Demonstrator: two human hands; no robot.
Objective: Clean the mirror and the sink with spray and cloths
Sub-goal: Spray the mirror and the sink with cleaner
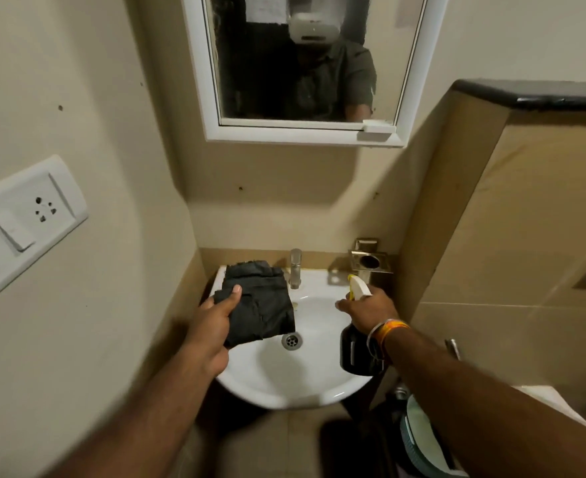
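Left hand (212, 326) pinches limp, light dark cloth (260, 305) over sink (284, 384) left; right hand (371, 310) clamps rigid, likely slippery spray bottle (357, 346) by its neck, right rim.

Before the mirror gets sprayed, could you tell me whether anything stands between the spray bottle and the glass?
Nothing visible does. The right hand holds the dark spray bottle with the white-and-yellow nozzle over the white basin; only bare beige wall lies between it and the white-framed mirror above.
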